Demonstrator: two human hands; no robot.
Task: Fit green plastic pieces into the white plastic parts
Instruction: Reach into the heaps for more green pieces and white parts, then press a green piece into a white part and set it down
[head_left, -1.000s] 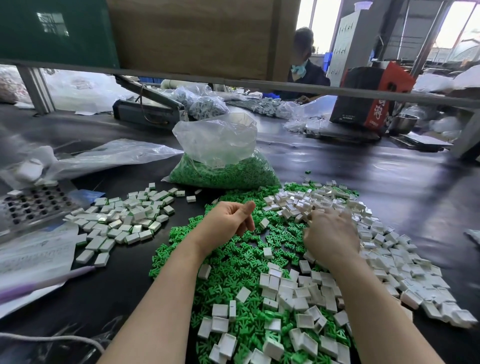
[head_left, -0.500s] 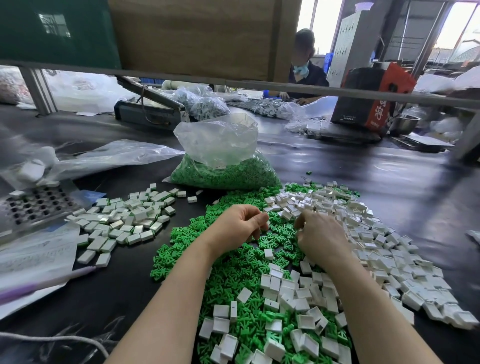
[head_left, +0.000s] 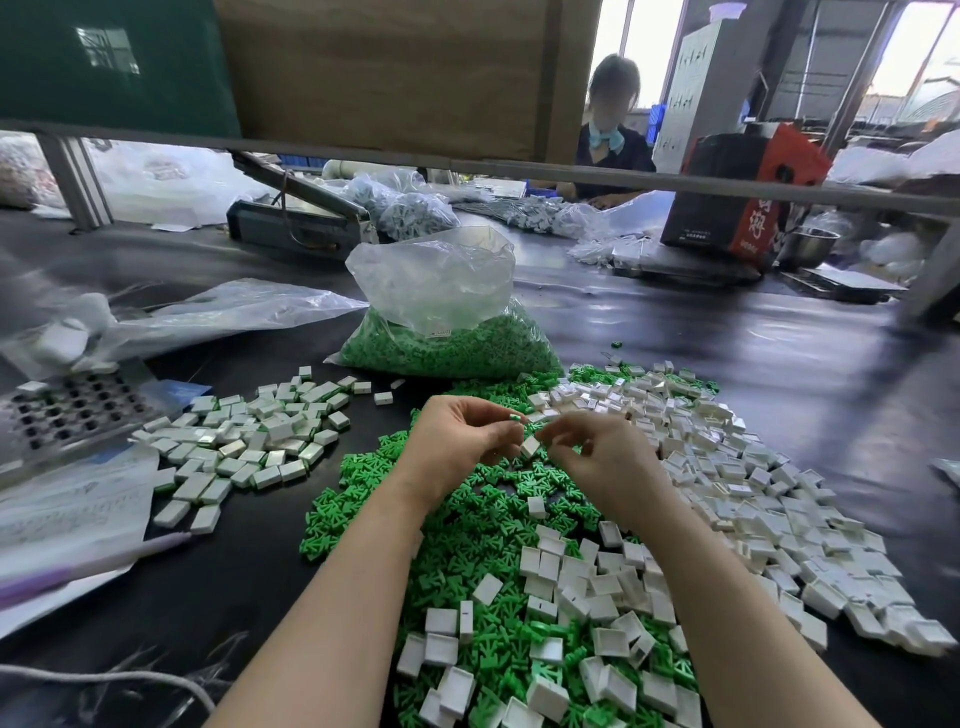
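My left hand (head_left: 457, 441) is raised over the green pile and pinches a small green plastic piece (head_left: 515, 417) at its fingertips. My right hand (head_left: 597, 457) is close beside it and pinches a white plastic part (head_left: 530, 447) just below the green piece. Loose green pieces (head_left: 467, 519) cover the dark table in front of me. Empty white parts (head_left: 727, 467) lie heaped to the right and near my forearms. A pile of white parts with green showing at their edges (head_left: 249, 441) lies to the left.
A clear bag of green pieces (head_left: 447, 322) stands behind the piles. At the left are a perforated metal tray (head_left: 67, 410), papers (head_left: 67, 509) and a plastic bag (head_left: 208, 312). Another person (head_left: 613, 135) works across the table near a red box (head_left: 748, 187).
Both hands lifted off the piles and came together. The left now shows a green piece at its fingertips, the right a white part.
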